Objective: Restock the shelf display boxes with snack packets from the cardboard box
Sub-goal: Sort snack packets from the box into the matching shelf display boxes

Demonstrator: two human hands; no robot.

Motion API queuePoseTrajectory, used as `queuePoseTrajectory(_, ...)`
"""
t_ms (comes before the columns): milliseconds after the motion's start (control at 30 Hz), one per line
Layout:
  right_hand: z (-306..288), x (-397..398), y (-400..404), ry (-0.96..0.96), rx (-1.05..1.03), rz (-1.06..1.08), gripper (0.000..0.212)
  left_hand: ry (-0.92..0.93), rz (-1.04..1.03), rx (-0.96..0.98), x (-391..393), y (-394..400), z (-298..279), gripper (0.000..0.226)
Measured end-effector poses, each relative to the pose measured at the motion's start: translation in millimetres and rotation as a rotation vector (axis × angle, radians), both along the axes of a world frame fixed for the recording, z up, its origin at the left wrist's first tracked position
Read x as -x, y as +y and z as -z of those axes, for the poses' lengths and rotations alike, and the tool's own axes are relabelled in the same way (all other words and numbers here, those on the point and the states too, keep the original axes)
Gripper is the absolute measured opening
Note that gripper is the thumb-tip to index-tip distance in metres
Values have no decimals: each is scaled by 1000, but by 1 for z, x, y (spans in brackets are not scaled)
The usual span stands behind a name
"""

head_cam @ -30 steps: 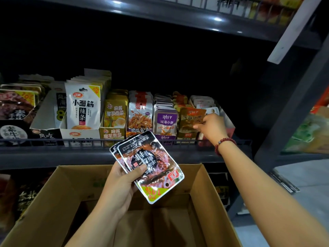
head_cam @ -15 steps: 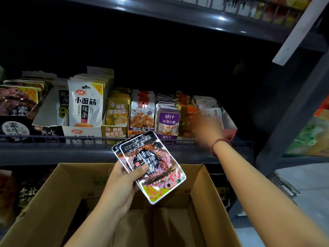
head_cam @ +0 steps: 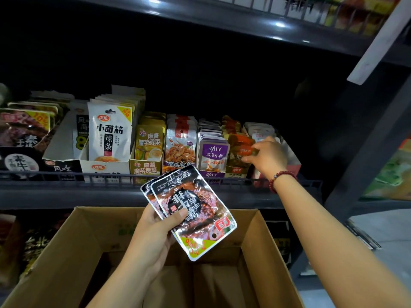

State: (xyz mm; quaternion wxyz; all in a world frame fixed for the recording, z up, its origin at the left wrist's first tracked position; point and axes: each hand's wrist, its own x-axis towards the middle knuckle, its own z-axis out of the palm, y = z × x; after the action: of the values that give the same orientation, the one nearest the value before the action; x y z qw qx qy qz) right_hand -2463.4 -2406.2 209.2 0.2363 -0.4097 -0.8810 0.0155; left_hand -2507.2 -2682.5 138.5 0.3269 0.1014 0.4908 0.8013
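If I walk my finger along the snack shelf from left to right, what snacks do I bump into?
Dark beef-picture packets → tall white packets → yellow packets → white-and-red packets → purple packets → orange packets under the right hand.

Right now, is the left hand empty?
No, the left hand holds dark packets above the cardboard box.

A single wide-angle camera on the person's head looks forward and down, close in front of a dark metal shelf (head_cam: 124, 192) whose rail crosses mid-frame. An open brown cardboard box (head_cam: 66, 247) fills the bottom edge just under the lens. Both forearms reach in from below. Straight lines bow toward the edges.
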Motion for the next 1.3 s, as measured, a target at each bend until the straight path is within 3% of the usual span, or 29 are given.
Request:
queuePoseTrajectory(133,-8,-1,-4,-16,-141,-33,53,-2,2,-3,0,-1,-2,47)
queuePoseTrajectory(267,-18,11,-3,-84,-115,-200,96,-12,1,1,-2,-1,-4,45)
queuePoseTrajectory(333,-22,20,5,-187,-16,-258,104,-19,-3,6,-2,-2,-4,43)
queuePoseTrajectory(467,-31,34,21,-287,177,-364,97,-17,-3,10,0,-4,-4,44)
queuePoseTrajectory(700,-41,45,29,-431,159,-386,101,-9,6,12,2,-4,-4,45)
queuePoseTrajectory(900,-44,34,26,-433,145,-428,94,-8,16,-5,2,-3,-5,59)
queuePoseTrajectory(1100,-43,17,17,-444,102,-447,97,-4,23,6,0,-2,-5,57)
queuePoseTrajectory(1300,-43,-4,3,-308,169,-486,100,19,-2,27,-2,-2,-4,51)
